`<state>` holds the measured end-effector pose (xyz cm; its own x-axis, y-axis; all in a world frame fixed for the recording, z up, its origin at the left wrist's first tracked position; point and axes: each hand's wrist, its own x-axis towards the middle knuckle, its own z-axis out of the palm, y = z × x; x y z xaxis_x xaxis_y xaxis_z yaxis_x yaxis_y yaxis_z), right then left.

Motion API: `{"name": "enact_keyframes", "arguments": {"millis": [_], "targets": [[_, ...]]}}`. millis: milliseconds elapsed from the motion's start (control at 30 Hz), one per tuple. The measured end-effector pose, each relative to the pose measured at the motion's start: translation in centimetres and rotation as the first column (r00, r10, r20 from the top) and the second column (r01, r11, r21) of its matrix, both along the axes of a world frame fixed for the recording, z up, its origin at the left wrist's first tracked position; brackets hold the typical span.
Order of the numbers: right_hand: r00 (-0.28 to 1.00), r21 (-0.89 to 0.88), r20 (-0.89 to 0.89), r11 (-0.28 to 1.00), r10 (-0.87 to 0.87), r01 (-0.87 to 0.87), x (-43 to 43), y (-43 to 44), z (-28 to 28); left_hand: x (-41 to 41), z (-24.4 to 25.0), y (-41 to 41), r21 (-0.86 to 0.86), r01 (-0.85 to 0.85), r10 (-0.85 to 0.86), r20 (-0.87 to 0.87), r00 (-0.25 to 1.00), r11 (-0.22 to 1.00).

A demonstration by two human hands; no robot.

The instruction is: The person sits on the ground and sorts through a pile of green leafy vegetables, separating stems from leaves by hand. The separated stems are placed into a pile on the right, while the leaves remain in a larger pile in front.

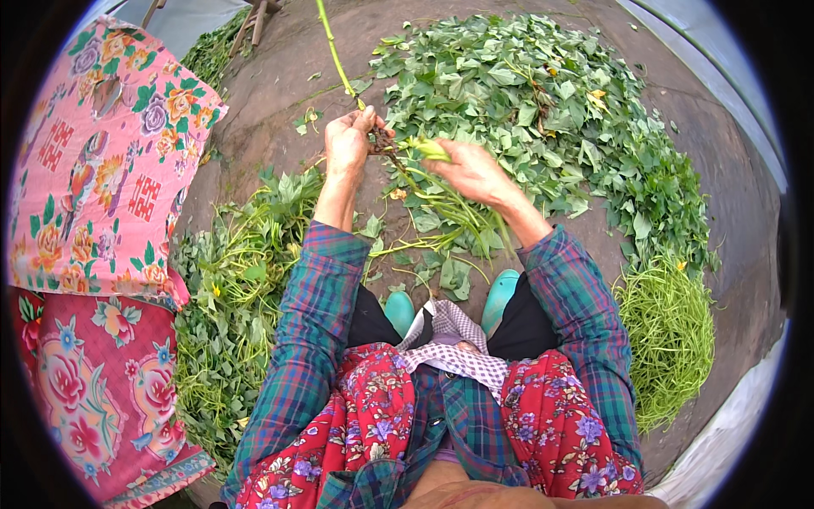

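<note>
My left hand (348,141) grips a leafy plant's green stem (337,54) near its dark, root-like end (383,141); the stem rises beyond the fingers. To its right, my right hand (469,170), slightly blurred, holds a bundle of pale green stalks (467,213) that trail down towards my right sleeve. Their upper ends lie close beside the dark end. Loose leaves (455,277) and thin stems lie on the ground below both hands, before my turquoise shoes (399,312).
A broad heap of green leaves (509,83) spreads ahead and right. A pile of stripped stalks (664,343) lies at right, leafy vines (222,356) at left. Floral cloths (102,210) cover the far left. Wooden legs (259,22) stand at the upper left.
</note>
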<state>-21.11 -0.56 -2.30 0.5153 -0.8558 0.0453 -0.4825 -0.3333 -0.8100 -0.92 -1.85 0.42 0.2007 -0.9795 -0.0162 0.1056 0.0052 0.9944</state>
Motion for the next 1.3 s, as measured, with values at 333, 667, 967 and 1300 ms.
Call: {"name": "enact_keyframes", "arguments": {"millis": [333, 667, 967, 1300], "targets": [[0.978, 0.229, 0.133, 0.965, -0.159, 0.126, 1.5, 0.9, 0.7, -1.0, -0.1, 2.0, 0.147, 0.051, -0.101, 0.353, 0.930, 0.988], [0.931, 0.186, 0.200, 0.944, -0.306, 0.271, 0.5, -0.2, 1.7, -2.7, -2.8, 3.1, 0.145, 0.298, -0.326, 0.246, 0.913, 0.943], [0.875, 0.250, 0.168, 0.879, -0.453, 0.407, 0.9, -1.0, 0.5, -4.0, -2.8, 2.9, 0.147, 0.230, -0.254, 0.175, 0.951, 0.962], [0.857, 0.243, 0.141, 0.856, -0.496, 0.456, 1.4, -1.4, -0.4, -4.2, -3.4, 2.6, 0.162, 0.211, -0.229, 0.102, 0.968, 0.964]]}}
